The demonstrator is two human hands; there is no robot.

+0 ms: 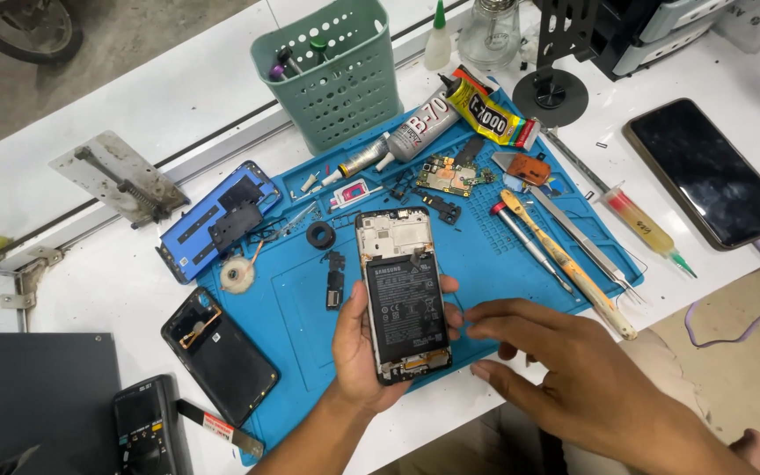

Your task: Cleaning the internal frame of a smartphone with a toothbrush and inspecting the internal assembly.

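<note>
My left hand [358, 356] grips an opened smartphone [400, 295] with its back cover off, its black battery and white upper frame exposed. The phone is held over the near edge of a blue work mat [521, 268]. My right hand [565, 369] hovers just right of the phone, fingers spread and empty, fingertips near the phone's lower right side. On the mat above the phone lie a green circuit board [447, 176], small black parts [334, 281] and a black ring [319, 235].
A screwdriver [529, 242], a yellow-handled tool [565, 264] and tweezers [587, 251] lie on the mat's right. Glue tubes [420, 132] and a green basket [332, 75] stand behind. A blue phone cover [213, 220], a black back cover [220, 356], another phone [707, 171], a syringe [644, 224] and a multimeter [147, 427] surround the mat.
</note>
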